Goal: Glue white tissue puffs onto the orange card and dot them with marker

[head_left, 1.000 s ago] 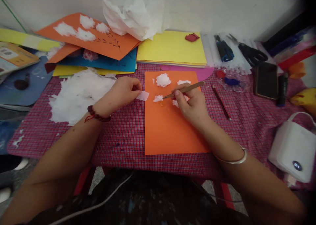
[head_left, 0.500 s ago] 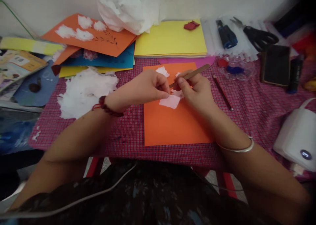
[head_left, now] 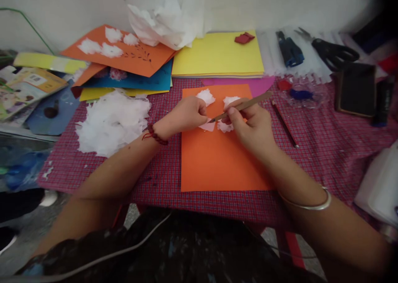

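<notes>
1. my left hand [head_left: 185,115] is pinched closed on a pale paper piece [head_left: 209,126], over the orange sheet [head_left: 222,163].
2. my right hand [head_left: 253,123] is curled round tan tweezers [head_left: 256,101], tip by that piece.
3. white tufts [head_left: 206,96] sit just beyond.

No text legible; white label [head_left: 37,79] on book [head_left: 52,85] too blurred.

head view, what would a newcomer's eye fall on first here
The orange sheet, lying centrally on the checked tablecloth, with white tufts on its upper half. Over it, the right hand holds a thin brown tool, and the left hand is close to its tip. Then comes the white paper heap to the sheet's left.
</notes>
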`<move>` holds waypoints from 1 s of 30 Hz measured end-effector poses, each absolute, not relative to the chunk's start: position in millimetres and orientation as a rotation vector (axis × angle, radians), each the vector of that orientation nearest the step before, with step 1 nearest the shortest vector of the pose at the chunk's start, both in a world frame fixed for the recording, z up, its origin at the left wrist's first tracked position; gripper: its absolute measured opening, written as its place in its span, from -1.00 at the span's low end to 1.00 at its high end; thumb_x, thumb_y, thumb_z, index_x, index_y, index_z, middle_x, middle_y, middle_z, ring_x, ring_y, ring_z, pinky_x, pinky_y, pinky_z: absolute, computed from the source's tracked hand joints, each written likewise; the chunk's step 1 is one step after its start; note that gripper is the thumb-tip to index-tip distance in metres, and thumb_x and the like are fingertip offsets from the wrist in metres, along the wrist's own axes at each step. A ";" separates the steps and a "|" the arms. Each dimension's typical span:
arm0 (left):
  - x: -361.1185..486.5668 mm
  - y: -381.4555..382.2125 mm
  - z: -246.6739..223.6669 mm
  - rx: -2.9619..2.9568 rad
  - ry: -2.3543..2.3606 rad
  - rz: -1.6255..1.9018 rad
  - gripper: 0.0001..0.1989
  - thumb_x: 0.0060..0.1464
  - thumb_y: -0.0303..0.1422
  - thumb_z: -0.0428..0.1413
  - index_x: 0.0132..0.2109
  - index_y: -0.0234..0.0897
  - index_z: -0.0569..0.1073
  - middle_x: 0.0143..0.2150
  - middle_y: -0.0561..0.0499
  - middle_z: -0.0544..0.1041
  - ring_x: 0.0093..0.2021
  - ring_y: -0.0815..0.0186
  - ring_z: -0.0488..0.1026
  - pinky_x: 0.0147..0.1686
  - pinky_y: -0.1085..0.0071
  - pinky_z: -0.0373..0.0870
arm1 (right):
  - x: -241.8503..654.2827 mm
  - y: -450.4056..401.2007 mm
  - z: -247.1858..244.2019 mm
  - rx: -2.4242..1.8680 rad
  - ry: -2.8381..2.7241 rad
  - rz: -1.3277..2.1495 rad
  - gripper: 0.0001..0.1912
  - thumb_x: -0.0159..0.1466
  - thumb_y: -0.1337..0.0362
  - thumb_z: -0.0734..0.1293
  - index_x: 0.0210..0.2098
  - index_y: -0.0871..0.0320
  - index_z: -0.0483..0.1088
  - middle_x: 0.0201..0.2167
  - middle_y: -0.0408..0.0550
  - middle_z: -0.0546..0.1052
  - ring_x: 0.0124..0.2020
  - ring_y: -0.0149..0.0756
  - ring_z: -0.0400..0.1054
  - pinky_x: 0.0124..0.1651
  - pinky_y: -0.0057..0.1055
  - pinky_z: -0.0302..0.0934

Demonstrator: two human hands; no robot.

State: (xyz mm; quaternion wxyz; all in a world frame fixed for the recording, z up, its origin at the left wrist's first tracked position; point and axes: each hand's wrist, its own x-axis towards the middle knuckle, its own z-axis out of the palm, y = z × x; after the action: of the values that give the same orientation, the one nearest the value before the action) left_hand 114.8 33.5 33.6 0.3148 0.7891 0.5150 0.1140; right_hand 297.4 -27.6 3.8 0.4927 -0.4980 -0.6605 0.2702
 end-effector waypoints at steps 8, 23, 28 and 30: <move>111.5 38.8 26.8 2.051 1.299 0.483 -0.79 0.08 -0.37 0.09 -0.50 -0.30 0.40 -0.58 0.10 0.37 -0.53 0.44 0.24 -0.53 0.45 0.03 | 298.7 -26.3 -2.0 -1.292 -1.666 0.663 -0.79 0.39 0.14 0.25 -0.25 0.11 0.43 -0.41 -0.07 0.59 -0.40 -0.25 0.51 -0.33 -0.29 0.35; 95.5 50.4 16.6 2.023 1.243 0.418 -0.81 0.06 -0.46 0.05 -0.51 -0.29 0.32 -0.54 0.11 0.36 -0.50 0.44 0.27 -0.47 0.46 0.12 | 292.6 -13.9 -8.7 -1.324 -1.283 1.077 -0.71 0.29 0.02 0.36 -0.34 0.13 0.39 -0.53 -0.11 0.56 -0.59 -0.40 0.41 -0.55 -0.46 0.31; 87.1 48.3 19.2 2.034 1.133 0.448 -0.82 0.12 -0.46 0.03 -0.46 -0.30 0.33 -0.51 0.12 0.35 -0.49 0.46 0.25 -0.46 0.48 0.13 | 293.2 -11.8 -9.7 -1.303 -1.265 1.088 -0.75 0.29 0.07 0.36 -0.35 0.12 0.40 -0.54 -0.12 0.56 -0.59 -0.40 0.40 -0.54 -0.46 0.29; 81.3 43.7 21.5 2.097 1.087 0.488 -0.87 0.14 -0.47 0.03 -0.38 -0.31 0.41 -0.46 0.09 0.43 -0.45 0.43 0.31 -0.42 0.47 0.19 | 295.3 -11.0 -10.0 -1.300 -1.226 1.079 -0.76 0.28 0.08 0.37 -0.34 0.12 0.41 -0.54 -0.11 0.56 -0.58 -0.39 0.41 -0.52 -0.45 0.30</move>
State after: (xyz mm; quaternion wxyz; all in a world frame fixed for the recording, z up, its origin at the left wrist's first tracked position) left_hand 81.3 43.7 21.5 0.3568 0.8122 0.4212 0.1889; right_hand 295.3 -11.0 -10.0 0.5029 -0.5384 -0.5078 0.4465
